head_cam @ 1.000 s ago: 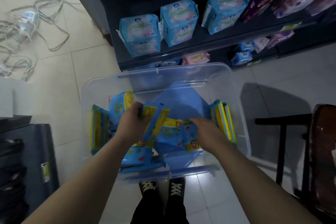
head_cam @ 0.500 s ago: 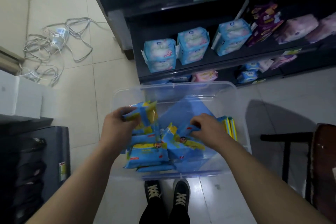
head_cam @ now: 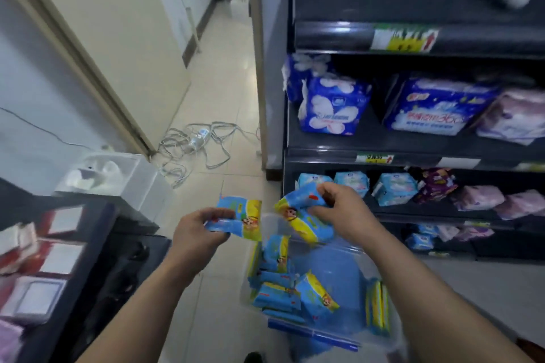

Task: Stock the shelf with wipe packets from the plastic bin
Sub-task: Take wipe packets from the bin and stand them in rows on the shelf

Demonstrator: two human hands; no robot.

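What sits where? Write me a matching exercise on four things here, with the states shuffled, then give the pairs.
Things
1. left hand
2. bin
3. cables
4. dark blue pack

States
a. tangled on the floor
b. stands on a shelf
c. grips a packet
d. has packets lying inside

Pairs: 1-c, 2-d, 3-a, 4-b

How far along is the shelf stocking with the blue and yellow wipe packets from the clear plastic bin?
Done: nothing; the dark shelves show none of these packets. In hand: the left hand grips blue and yellow wipe packets and the right hand grips more, outside the clear plastic bin. Left: placing these, plus the pile lying in the bin.
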